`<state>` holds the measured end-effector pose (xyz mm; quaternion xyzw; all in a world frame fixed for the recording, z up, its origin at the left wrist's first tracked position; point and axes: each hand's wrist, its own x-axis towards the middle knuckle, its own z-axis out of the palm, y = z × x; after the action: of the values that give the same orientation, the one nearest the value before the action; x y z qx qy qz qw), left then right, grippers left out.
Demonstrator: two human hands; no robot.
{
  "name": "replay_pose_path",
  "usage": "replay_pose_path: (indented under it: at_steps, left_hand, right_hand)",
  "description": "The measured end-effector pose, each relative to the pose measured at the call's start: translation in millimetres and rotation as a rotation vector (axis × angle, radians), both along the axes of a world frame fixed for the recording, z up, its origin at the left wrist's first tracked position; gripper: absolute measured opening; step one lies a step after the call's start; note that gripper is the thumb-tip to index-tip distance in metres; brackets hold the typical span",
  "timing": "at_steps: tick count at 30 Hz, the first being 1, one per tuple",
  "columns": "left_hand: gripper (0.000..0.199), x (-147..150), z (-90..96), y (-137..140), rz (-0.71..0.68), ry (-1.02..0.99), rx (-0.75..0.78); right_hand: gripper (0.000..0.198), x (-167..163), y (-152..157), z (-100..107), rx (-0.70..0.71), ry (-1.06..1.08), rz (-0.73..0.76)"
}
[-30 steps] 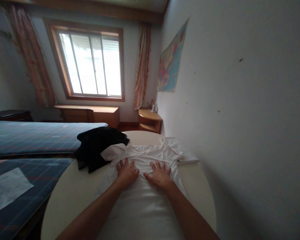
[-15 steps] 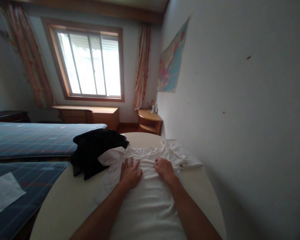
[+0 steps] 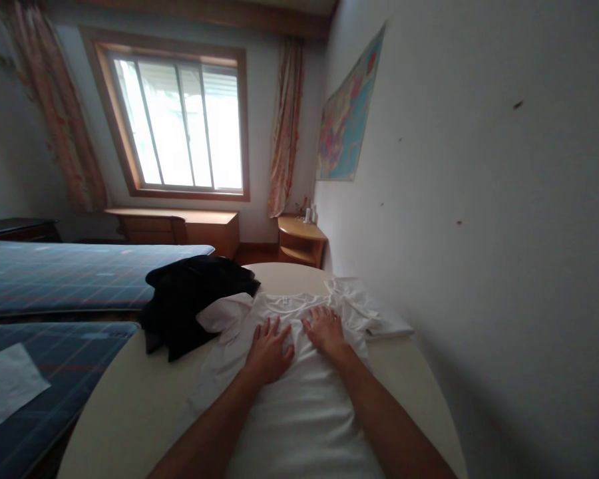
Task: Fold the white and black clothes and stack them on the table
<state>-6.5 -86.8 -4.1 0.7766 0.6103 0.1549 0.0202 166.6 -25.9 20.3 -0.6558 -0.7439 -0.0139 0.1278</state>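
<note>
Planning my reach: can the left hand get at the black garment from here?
Probably yes: the left hand rests open on the white shirt, and the black garment lies ahead to its left, with only the shirt's low sleeve between them.

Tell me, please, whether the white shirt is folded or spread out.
Spread out: the white shirt lies across the round table, its neckline and both sleeves showing.

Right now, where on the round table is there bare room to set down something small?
Bare table: near left, between black cloth, white shirt and left rim; right, between shirt and right rim; a strip beyond the collar. Crowded: the middle, where left hand and right hand rest on the shirt, and far left, under the black cloth.
</note>
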Motion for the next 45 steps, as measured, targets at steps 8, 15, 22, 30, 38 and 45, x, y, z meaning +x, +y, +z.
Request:
replay_pose_path:
  at_steps: [8, 15, 22, 30, 38, 45]
  left_hand:
    - [0.054, -1.2, 1.6, 4.0, 0.041, -0.034, 0.019]
    - [0.058, -0.5, 3.6, 6.4, 0.088, 0.016, -0.023]
    - [0.062, -1.1, 3.1, 8.1, 0.108, 0.05, -0.069]
    - [0.062, -0.9, 0.7, 8.9, 0.112, 0.039, -0.054]
    - [0.06, -1.4, 2.1, 8.1, 0.105, 0.054, -0.052]
    - [0.06, -1.0, 3.6, 8.3, 0.114, 0.079, -0.08]
  right_hand:
    - [0.058, -27.0, 52.2, -0.8, -0.101, 0.014, -0.004]
    - [0.057, -10.7, 57.5, -6.3, -0.115, 0.04, 0.08]
    - [0.036, 56.5, 51.7, 32.1, 0.065, -0.005, -0.113]
    - [0.026, 137.6, 43.3, 42.6, -0.039, -0.035, -0.331]
    - [0.03, 168.6, 52.0, 29.2, 0.039, 0.171, -0.413]
    - [0.032, 181.7, 67.2, 25.5, 0.161, 0.366, -0.4]
